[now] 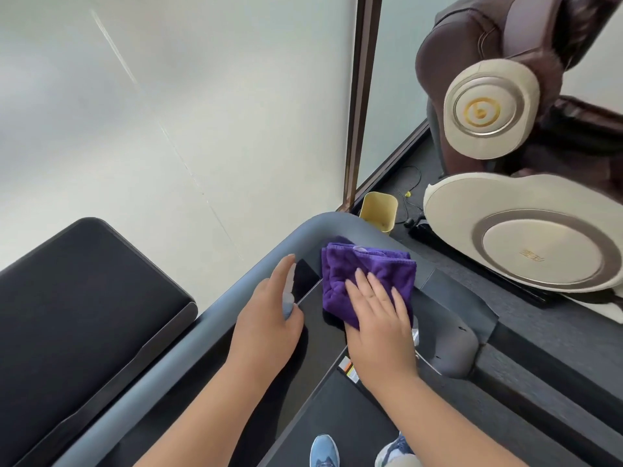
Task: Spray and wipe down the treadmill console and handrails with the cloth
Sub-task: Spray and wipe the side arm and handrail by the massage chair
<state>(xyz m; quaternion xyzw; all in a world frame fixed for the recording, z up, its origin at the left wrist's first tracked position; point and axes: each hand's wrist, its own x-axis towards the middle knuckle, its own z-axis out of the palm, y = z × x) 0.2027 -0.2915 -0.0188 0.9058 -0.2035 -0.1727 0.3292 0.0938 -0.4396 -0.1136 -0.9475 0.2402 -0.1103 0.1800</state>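
— What's the right hand (377, 318) doing with the cloth (367, 281)?

— Flat on it. Fingers straight and spread, palm pressing the purple cloth down; nothing curled round it. The cloth lies bunched over the dark console panel (320, 318), its far edge up against the bend of the grey handrail (215, 318).

— And the left hand (269, 318)?

— It holds a small spray bottle (289, 299), pale and see-through. The forefinger lies stretched along the top, the rest wrapped round the body, though the hand hides most of it. It sits just beside the cloth, over the rail's inner edge.

— What's around them?

— A black padded screen block (87, 315) left of the rail, frosted glass (168, 112) behind. Beyond the corner a yellow bin (379, 208) and a cream and brown massage chair (505, 129). Blue shoes (324, 449) on the belt below.
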